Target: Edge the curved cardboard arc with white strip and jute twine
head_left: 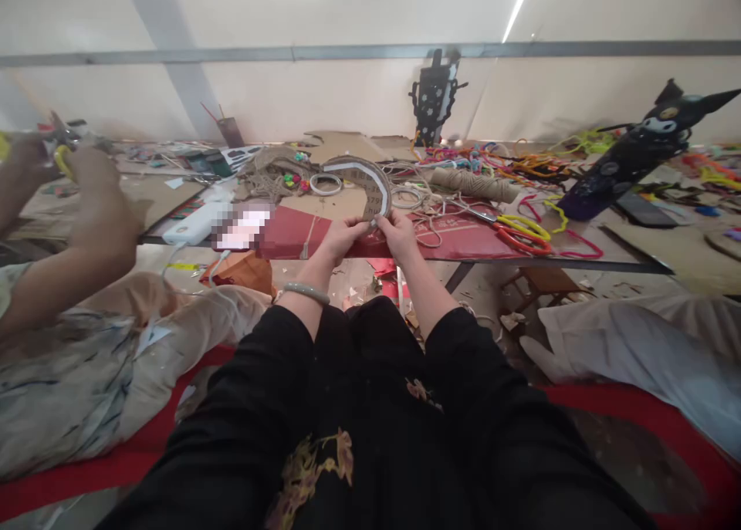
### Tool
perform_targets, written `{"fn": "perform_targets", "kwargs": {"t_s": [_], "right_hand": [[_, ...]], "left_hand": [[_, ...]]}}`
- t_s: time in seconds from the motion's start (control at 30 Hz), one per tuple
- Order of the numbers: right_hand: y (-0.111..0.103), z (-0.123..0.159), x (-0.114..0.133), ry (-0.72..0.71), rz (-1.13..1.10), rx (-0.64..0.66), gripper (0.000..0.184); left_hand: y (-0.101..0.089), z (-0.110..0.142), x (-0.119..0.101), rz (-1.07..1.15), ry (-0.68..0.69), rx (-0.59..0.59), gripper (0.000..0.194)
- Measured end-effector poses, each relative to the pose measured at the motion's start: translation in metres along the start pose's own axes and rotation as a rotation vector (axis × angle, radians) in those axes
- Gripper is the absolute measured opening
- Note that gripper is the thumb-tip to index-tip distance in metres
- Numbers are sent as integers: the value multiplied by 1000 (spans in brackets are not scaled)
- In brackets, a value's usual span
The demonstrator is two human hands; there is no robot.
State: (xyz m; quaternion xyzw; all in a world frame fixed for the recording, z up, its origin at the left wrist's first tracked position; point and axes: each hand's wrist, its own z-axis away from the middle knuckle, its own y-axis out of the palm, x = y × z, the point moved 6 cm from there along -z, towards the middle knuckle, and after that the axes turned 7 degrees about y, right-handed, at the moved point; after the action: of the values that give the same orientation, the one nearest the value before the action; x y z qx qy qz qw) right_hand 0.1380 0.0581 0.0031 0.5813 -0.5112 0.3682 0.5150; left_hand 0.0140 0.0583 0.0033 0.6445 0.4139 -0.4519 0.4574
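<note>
A curved brown strip (379, 177) with a white band along its face arches over the table, likely cardboard with tape. My left hand (346, 237) and my right hand (398, 235) meet at its lower end, fingers pinched closed on it. A bracelet circles my left wrist. Under the strip lie a piece of printed cardboard (347, 204) and a red sheet (289, 225). A roll of white tape (325, 184) rests just beyond my left hand. Scissors with red and yellow handles (521, 233) lie to the right of my right hand.
A phone (240, 229) and a white power bank (194, 220) lie left. Twine (475, 184) and coloured cords (521, 167) spread behind. A dark tumbler (628, 156) stands right; a black decorated object (433, 102) stands behind. At left, another person's hands (86, 167) hold yellow-handled scissors.
</note>
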Motion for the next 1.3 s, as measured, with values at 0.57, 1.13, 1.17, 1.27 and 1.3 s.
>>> {"fn": "perform_targets", "kwargs": {"t_s": [0.57, 1.13, 1.17, 1.27, 1.3], "right_hand": [[-2, 4, 6, -55, 12, -11, 32], [2, 1, 1, 0, -21, 84, 34], [2, 0, -1, 9, -35, 80, 38], [2, -3, -4, 19, -54, 90, 41], [2, -3, -5, 16, -52, 95, 42]], "left_hand": [[-4, 2, 0, -23, -26, -79, 21], [1, 5, -6, -96, -10, -38, 17], [2, 6, -7, -108, -11, -38, 15], [2, 7, -9, -137, -6, -48, 11], [2, 7, -9, -143, -3, -54, 11]]}}
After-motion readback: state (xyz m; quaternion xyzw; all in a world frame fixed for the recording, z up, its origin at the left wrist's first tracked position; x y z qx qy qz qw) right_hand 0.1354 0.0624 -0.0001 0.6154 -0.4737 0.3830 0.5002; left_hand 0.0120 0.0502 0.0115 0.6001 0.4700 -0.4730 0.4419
